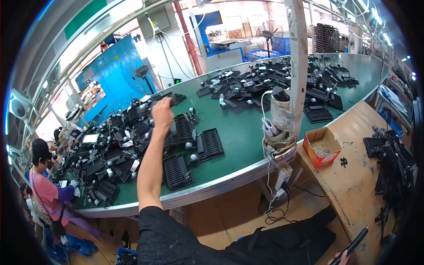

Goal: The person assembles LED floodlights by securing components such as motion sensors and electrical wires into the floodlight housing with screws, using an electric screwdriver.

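1. Gripping a slim black pen-shaped tool, my bare right hand is low and to the right of the scuffed white upright post, partly cut off by the lower edge of view.

2. My bare left hand, its arm fully outstretched, is over the green-topped table, left of the post. Its fingers look curled but are blurred; I cannot tell whether they grasp anything.

3. The black ribbed plastic panels, many with white domes, lie in heaps left of and behind the post. One loose panel lies flat between the post and my left forearm.

4. Right of the post, a pale wooden workbench bears an open orange cardboard box of small pieces and a tangled pile of black parts.

5. Step in hand, as I judge it: handling a panel at the heap left of the post, whether picking up or setting down being unclear.

6. Next move, in my judgement: it calls for a controlled grip on one panel's edge, without snagging neighbours, while the tool stays clear, right of the post.
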